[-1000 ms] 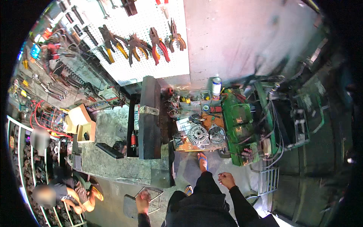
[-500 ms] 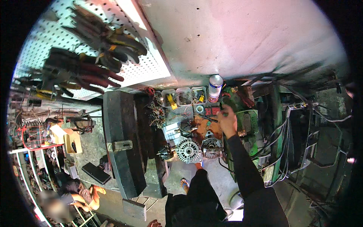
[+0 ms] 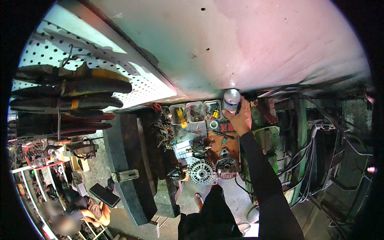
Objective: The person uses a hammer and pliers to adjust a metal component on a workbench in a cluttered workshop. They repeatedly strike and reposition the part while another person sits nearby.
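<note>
My right hand [image 3: 241, 119] reaches to the back of the bench. Its fingers and thumb curl round a silver and white spray can [image 3: 231, 100], which stands upright near the wall. A black sleeve [image 3: 216, 196] rises to the bench's front edge; the fingers of my left hand are hidden there, beside a round, slotted alternator housing [image 3: 201, 172]. Right of that housing lies a second alternator part [image 3: 227, 166] with a dark inside. Between these parts and the can is a brown board [image 3: 224, 146] with a dark thin tool [image 3: 222, 134] across it.
Clear plastic bins [image 3: 195, 112] of small parts line the back, one with a yellow-handled tool. A black metal beam [image 3: 128, 168] stands at left, green machinery with cables [image 3: 308, 160] at right. Pliers [image 3: 68, 92] hang from a pegboard. Another person [image 3: 82, 210] sits at lower left.
My right hand has moved from above the red pieces back to the spray can and closed round it. The view has shifted, and my left hand's skin below the housing no longer shows clearly.
</note>
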`<state>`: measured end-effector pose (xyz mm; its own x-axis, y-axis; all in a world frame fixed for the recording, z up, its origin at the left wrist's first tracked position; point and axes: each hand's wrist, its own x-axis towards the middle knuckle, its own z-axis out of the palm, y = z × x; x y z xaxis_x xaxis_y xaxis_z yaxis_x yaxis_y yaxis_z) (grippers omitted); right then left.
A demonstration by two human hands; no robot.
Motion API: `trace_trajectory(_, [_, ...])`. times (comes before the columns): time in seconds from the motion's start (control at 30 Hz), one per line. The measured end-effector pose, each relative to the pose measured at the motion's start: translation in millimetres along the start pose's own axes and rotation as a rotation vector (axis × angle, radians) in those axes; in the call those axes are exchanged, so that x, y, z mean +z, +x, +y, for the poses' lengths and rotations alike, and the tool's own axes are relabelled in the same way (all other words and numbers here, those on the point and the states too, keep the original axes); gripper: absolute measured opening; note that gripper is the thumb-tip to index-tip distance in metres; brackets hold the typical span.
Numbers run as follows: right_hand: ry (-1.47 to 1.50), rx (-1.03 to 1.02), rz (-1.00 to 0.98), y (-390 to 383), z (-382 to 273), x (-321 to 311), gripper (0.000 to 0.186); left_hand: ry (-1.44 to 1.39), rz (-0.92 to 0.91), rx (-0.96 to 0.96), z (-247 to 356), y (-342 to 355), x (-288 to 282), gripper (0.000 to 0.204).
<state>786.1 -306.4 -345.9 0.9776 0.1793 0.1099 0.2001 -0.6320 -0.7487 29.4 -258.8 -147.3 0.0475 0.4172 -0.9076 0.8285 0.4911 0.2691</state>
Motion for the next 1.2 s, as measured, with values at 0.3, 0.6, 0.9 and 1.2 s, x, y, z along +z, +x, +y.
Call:
trace_trajectory(0.3, [0.231, 0.153, -0.122, 7.6, -8.3, -16.5, 0.080, -0.187, 0.034, -0.108, 56.1, 10.7, 7.7, 0.035])
trace_trajectory(0.6, [0.860, 0.152, 0.185, -11.8, -16.5, -82.9, 0.072, -0.049, 0.006, -0.115, 57.1, 19.7, 8.9, 0.036])
trace_trajectory(0.9, [0.804, 0.167, 0.155, -9.8, -39.5, -112.7, 0.072, -0.086, -0.021, -0.097, 46.5, 38.9, 8.4, 0.036])
trace_trajectory(1.2, [0.332, 0.053, -0.003, -0.9, 6.1, -31.7, 0.086, -0.102, -0.003, 0.014, 33.7, 48.2, -3.5, 0.040])
